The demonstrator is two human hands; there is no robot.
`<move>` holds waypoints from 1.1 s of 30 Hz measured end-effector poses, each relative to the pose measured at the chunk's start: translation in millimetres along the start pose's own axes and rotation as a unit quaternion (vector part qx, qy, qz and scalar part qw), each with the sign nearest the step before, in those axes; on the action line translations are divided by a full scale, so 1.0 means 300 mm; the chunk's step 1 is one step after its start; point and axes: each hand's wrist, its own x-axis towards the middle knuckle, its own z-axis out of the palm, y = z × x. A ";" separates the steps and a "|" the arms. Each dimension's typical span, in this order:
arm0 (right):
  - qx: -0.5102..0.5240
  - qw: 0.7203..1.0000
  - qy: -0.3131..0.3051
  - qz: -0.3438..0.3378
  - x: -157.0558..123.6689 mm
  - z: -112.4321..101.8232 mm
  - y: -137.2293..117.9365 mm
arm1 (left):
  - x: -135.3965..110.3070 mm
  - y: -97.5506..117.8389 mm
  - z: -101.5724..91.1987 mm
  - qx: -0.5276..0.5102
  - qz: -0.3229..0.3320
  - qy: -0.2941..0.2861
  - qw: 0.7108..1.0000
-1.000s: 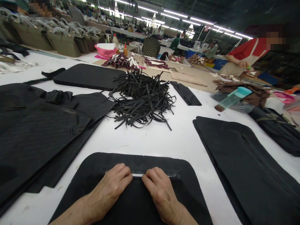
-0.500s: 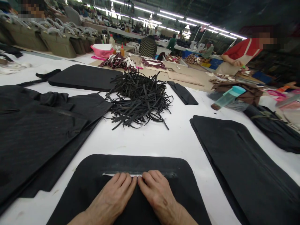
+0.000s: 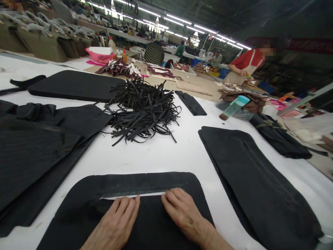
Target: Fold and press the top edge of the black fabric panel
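Note:
A black panel with rounded corners (image 3: 151, 225) lies flat on the white table in front of me. Near its far edge runs a long slit (image 3: 151, 194), where a white strip shows. My left hand (image 3: 117, 220) has its fingers curled together on the slit's near edge, left of the middle. Further right, my right hand (image 3: 182, 213) pinches the same edge. A gap of bare panel separates the two hands. Both sets of fingertips are partly tucked over the edge and hidden.
Beyond the panel is a heap of black strips (image 3: 145, 111). Folded black fabric (image 3: 44, 149) covers the left side. More slitted black panels (image 3: 247, 166) lie stacked on the right. A bottle with a turquoise lid (image 3: 234, 107) lies behind them. A person in an apron (image 3: 246, 67) stands further back.
My hands have moved apart along the slit, left hand leftward and right hand slightly rightward relative to the panel. More white strip shows between them. The view has turned a little right.

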 end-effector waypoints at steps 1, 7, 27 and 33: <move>-0.006 1.000 -0.002 0.001 -0.012 -0.005 0.006 | -0.001 0.003 -0.003 0.008 0.003 0.003 1.000; -0.049 0.998 0.045 0.012 -0.084 -0.019 0.039 | -0.013 0.004 0.019 0.040 0.035 0.028 0.998; 0.001 0.992 0.025 0.125 -0.129 -0.009 0.027 | 0.260 0.162 0.002 -0.178 0.086 -0.056 0.979; 0.173 0.934 0.134 0.282 -0.163 0.000 0.059 | 0.285 0.169 -0.015 -0.158 0.078 -0.096 0.980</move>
